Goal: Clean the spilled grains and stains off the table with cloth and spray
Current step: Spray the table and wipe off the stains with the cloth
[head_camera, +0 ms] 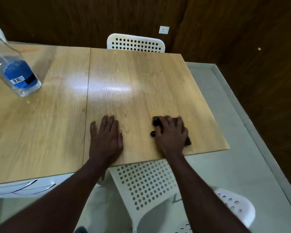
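left hand [106, 137] lies released on table [141, 78]; right hand [170, 133], spread atop cloth [156, 122], should press evenly, wiping away from the left.

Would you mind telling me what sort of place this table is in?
Probably a small dining or break room: light wood-laminate table, white perforated plastic chairs, dark wood-panelled wall with a white socket.

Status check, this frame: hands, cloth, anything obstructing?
Left hand flat on table. Right hand pressing dark cloth near right edge. Clear bottle far left, apart from both hands.
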